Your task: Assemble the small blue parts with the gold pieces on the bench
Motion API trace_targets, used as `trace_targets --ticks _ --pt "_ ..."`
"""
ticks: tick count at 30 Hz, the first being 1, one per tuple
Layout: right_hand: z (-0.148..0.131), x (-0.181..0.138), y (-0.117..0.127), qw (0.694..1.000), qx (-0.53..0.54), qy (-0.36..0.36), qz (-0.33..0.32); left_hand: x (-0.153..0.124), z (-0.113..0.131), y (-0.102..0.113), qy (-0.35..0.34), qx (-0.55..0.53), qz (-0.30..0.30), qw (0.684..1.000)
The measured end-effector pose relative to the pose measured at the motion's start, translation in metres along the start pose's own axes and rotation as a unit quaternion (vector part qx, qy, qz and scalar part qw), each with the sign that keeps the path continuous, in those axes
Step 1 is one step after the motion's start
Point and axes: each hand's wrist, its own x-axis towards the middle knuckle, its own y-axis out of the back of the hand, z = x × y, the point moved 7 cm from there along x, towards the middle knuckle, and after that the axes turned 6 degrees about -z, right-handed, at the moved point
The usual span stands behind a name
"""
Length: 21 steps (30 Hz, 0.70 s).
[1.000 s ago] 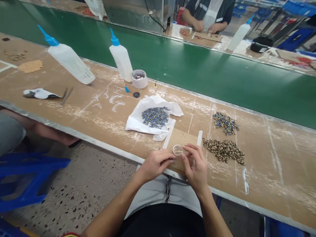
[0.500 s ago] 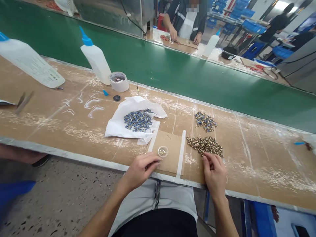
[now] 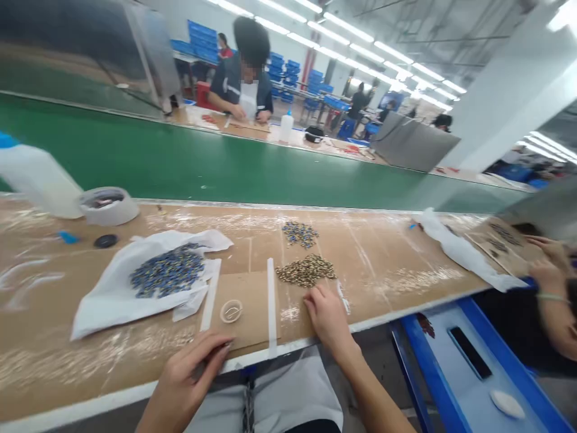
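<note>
My left hand hovers at the front edge of a cardboard piece, thumb and forefinger pinched together on something too small to make out. Just beyond its fingertips stands a small round clear dish with a thin item inside. My right hand touches the near edge of a pile of small gold-and-dark pieces, fingers closed and their tips partly hidden. Behind that lies a smaller heap of blue-and-gold pieces. To the left, white paper bears many more blue pieces.
A tape roll, a white bottle, a black cap and a blue tip stand at the left. A green belt runs behind the table. One co-worker sits across; another's hands are at the right.
My view has swung up and to the right, so the table things appear further left. A co-worker's hands at the right have come into sight. My right hand is still at the gold-and-dark pile.
</note>
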Motion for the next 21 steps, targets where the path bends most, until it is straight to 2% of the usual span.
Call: trace_targets --ticks 6,12,15,18,21 --pt "0.003 0.005 0.001 0.999 0.030 -0.030 -0.025 -0.004 0.019 -0.008 -0.018 -0.029 -0.006 0.999" --pt "0.007 -0.015 0.004 0.987 0.144 -0.069 0.033 -0.003 0.045 -0.032 -0.013 -0.098 -0.055 0.994" --pt "-0.008 -0.039 0.009 0.967 0.237 -0.081 0.052 -0.008 0.054 -0.041 0.021 -0.138 -0.052 0.989" --pt "-0.036 -0.066 0.016 0.941 0.327 -0.077 0.046 -0.018 0.064 -0.044 0.057 -0.190 -0.035 0.979" --pt "-0.059 -0.087 0.023 0.888 0.450 -0.083 0.052 -0.024 0.082 -0.040 0.047 -0.205 -0.013 0.978"
